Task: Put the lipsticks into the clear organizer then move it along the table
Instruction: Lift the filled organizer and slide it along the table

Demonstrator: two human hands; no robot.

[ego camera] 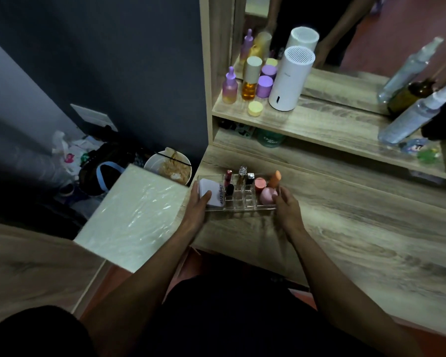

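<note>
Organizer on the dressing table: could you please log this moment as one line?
stage: organizer move | left hand: grips left end | right hand: grips right end | clear organizer: on table, lipsticks upright inside

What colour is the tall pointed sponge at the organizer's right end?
Orange, seen in the head view: the pointed sponge stands upright in the clear organizer.

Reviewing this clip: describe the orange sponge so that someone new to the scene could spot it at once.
Start at the wooden table and find the clear organizer held between the left hand and right hand. At its right end, just above the right hand's fingertips, stands the orange sponge. It is tall and tapered, unlike the round pink sponge in front of it.
</note>
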